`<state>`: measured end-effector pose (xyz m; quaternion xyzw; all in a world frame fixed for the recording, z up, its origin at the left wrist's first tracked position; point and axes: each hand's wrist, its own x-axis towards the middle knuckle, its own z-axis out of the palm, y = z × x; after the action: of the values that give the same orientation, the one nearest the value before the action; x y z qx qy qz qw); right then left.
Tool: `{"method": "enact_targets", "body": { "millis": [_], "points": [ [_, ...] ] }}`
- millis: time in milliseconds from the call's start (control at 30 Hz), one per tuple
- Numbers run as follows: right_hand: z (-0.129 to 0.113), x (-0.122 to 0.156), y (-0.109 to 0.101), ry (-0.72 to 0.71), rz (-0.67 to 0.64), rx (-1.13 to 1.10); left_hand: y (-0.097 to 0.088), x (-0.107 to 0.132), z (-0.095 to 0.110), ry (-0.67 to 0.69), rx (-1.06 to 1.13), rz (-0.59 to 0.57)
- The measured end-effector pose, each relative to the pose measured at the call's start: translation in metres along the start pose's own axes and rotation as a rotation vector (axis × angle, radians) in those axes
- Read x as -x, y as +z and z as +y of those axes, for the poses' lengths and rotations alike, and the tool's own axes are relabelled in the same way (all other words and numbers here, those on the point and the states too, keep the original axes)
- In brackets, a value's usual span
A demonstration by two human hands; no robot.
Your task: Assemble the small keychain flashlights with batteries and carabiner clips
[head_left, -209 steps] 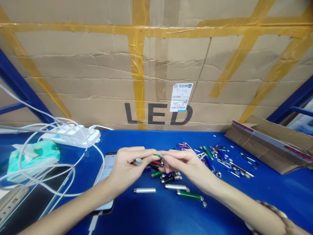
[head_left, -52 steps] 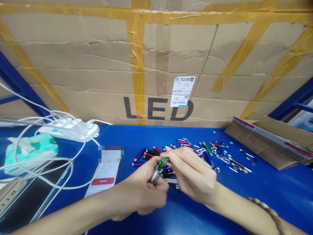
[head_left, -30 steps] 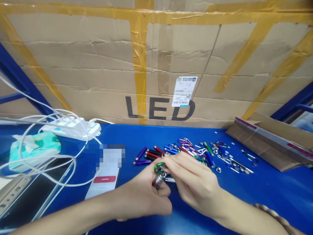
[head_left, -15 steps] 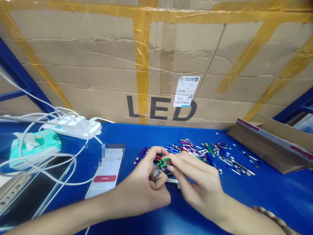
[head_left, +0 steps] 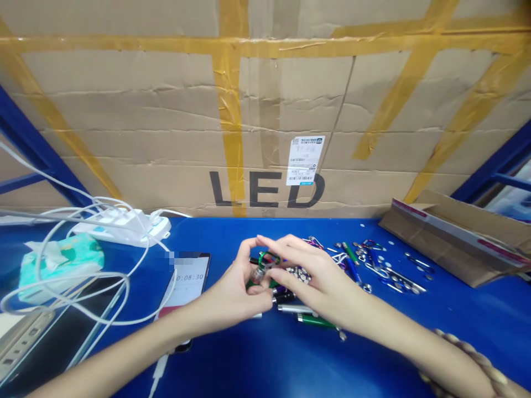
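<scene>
In the head view, my left hand (head_left: 243,290) is curled around a small keychain flashlight (head_left: 258,275) with a silver end; most of its body is hidden in the fingers. A green carabiner (head_left: 271,256) sticks up from that end. My right hand (head_left: 309,273) has its thumb and fingers closed about the carabiner; their exact contact is partly hidden. Just below the hands lie a silver tube (head_left: 296,309) and a green tube (head_left: 317,320) with a small metal ring at its end. Small silver button cells (head_left: 301,272) show behind the right thumb.
More coloured tubes, carabiners (head_left: 375,270) and discs are scattered to the right. An open cardboard box (head_left: 452,237) stands beyond. Left are a phone (head_left: 188,282) with a timer, tangled white cables (head_left: 120,275), a power strip (head_left: 124,225) and tissues (head_left: 62,265). A large carton (head_left: 166,138) stands behind.
The head view has shifted slightly. Both hands have moved a little left, and the right fingers now reach farther over the carabiner. The green tube below the hands has come into view.
</scene>
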<state>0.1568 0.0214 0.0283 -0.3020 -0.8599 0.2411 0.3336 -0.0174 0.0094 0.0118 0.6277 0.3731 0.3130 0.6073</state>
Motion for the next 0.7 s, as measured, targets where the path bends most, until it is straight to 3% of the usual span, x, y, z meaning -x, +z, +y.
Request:
{"method": "enact_targets", "body": {
  "millis": [200,467,700],
  "points": [
    [0.025,-0.014,-0.004,0.11,-0.032,0.02,-0.018,-0.015,-0.003,0.086,-0.38,0.03],
    [0.09,-0.049,-0.002,0.309,-0.017,0.051,-0.065,-0.069,-0.026,0.046,-0.835,0.195],
    [0.094,-0.033,-0.017,0.316,-0.035,0.126,-0.086,-0.094,-0.045,0.016,-1.101,0.263]
  ]
}}
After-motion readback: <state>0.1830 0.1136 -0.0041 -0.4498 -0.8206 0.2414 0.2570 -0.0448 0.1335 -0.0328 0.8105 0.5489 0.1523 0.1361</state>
